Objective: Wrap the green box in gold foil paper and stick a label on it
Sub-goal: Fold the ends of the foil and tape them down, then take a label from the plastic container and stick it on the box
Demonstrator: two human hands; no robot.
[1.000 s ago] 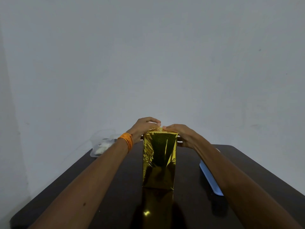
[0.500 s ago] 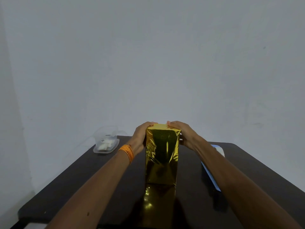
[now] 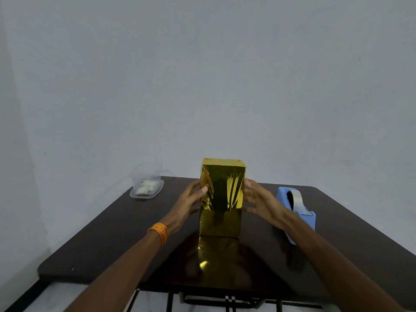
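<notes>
Centre frame, the box [image 3: 221, 199] stands upright on the dark bench [image 3: 108, 235]. It is fully covered in creased gold foil, and its top folds are closed. From my remote seat I see its glint mirrored in the glossy benchtop just below it.

The left hand [image 3: 188, 204] lies against the box's left side. Its fingers are stretched out rather than curled, and the thumb tip touches the front left edge. An orange band [image 3: 159, 233] circles that wrist.

The right hand [image 3: 258, 199] is at the box's right side, fingers spread and loose, gripping nothing. It is motion-blurred, so I cannot tell whether it touches the foil.

At right of frame, just beyond the right forearm, a blue tape dispenser [image 3: 299, 212] sits on the bench with its roll showing. At the bench's far left corner, in the left-centre of the frame, is a clear plastic tub [image 3: 146, 188] with small pale items inside, too small to identify. A plain pale wall [image 3: 202, 75] fills the upper frame.
</notes>
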